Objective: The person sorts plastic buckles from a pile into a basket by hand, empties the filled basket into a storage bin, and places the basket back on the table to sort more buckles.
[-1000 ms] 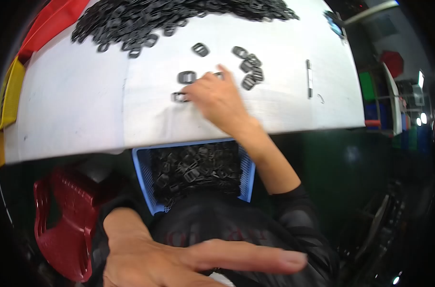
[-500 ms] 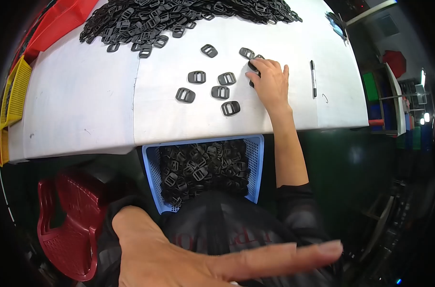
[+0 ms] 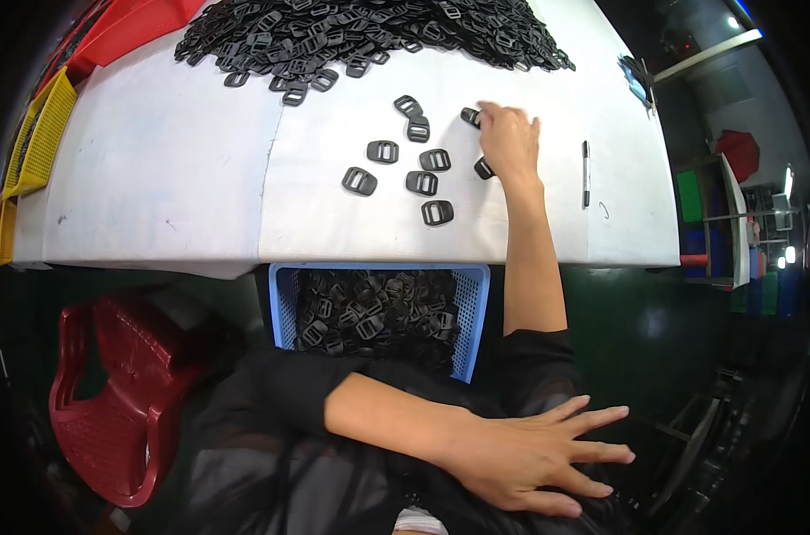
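On the white table (image 3: 155, 205), my right hand (image 3: 510, 143) is bent over a black plastic strap buckle (image 3: 471, 117), its slightly blurred fingertips closed at the buckle's right edge. A second buckle (image 3: 484, 168) lies partly hidden beside my wrist. To the left are several loose buckles, among them one (image 3: 418, 129) touching another (image 3: 407, 106). My left hand (image 3: 530, 459) is low in front of my body, palm down with fingers spread and nothing in it. Under the table edge, a blue basket (image 3: 380, 267) holds many black buckles.
A large heap of black buckles (image 3: 333, 40) covers the table's far side. A pen (image 3: 586, 174) lies at the right. Red (image 3: 128, 31) and yellow bins (image 3: 39, 143) stand at the left edge. A dark red chair (image 3: 119, 401) is at lower left.
A buckle from near my right hand now lies left, against another one. My left hand has swung right across my body, its fingers spreading. The camera view has shifted slightly.
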`<act>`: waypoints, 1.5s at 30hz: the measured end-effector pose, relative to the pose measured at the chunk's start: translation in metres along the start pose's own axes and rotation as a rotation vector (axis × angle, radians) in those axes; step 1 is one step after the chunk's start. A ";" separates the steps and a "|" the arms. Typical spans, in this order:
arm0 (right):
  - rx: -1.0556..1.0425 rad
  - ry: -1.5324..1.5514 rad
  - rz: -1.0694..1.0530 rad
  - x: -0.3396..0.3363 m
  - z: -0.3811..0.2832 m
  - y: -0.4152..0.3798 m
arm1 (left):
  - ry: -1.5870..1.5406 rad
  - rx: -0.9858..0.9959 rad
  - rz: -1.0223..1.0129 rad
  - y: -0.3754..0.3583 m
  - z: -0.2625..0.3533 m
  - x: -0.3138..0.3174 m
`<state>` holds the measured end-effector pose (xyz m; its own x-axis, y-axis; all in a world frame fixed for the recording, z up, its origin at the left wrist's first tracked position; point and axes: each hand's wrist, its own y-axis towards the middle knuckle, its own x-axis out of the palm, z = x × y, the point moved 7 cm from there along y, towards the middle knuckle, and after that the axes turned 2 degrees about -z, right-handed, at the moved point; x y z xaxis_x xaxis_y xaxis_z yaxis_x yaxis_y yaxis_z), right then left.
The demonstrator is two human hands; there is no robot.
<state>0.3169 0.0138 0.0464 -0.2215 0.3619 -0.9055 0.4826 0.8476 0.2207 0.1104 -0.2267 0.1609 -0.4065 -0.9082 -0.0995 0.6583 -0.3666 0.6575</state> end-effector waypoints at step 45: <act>-0.526 0.023 0.158 -0.007 -0.062 -0.094 | 1.572 -0.592 0.666 -0.187 -0.032 -0.242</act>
<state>0.2210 -0.0447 0.0545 -0.2021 0.5035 -0.8400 0.0236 0.8599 0.5098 0.1059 0.0548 0.0385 0.6760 -0.1112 -0.7285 0.7004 0.4044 0.5882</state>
